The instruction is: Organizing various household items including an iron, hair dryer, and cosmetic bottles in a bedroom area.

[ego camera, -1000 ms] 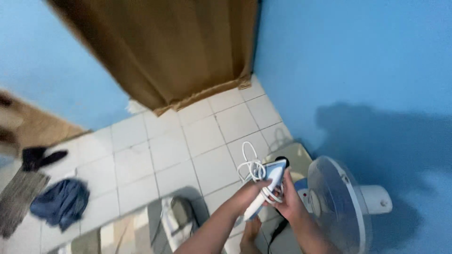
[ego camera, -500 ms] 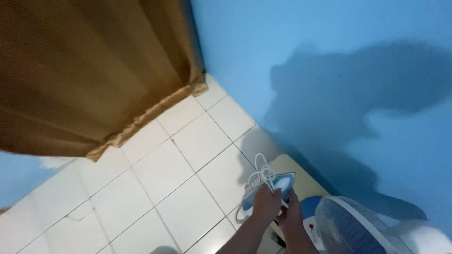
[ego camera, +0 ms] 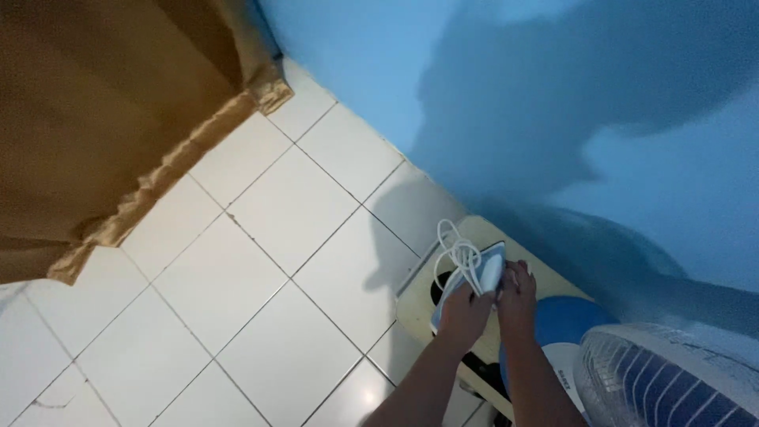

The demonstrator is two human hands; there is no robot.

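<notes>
While both hands close around it, the blue-and-white clothes iron (ego camera: 474, 278) sits low and right of centre in the view, nose pointing up and away. The left hand (ego camera: 465, 311) wraps the body from the near-left side, fingers curled over the coiled white cord (ego camera: 458, 251), whose loops stick out past the top of the iron. The right hand (ego camera: 518, 299) clasps the right flank, fingertips pressed to the edge, so neither hand is slack; both grip the iron and pin the cord against it.

Compared with a second ago, the grip has hardly altered: the same two hands hold the same iron with the cord bundled on it. What has changed is the surroundings. The view has swung right and toward the corner, so the dark clothes and mat seen on the far left have dropped out, and the brown curtain (ego camera: 103, 111) now fills the upper left. The iron now hangs over a pale yellow stool or low stand (ego camera: 545, 273) set against the blue wall (ego camera: 490, 71), just beside the blue base of a standing fan (ego camera: 656, 379) at the lower right. White floor tiles (ego camera: 261, 261) spread to the left. So the iron has been carried, not reworked, toward this corner.
</notes>
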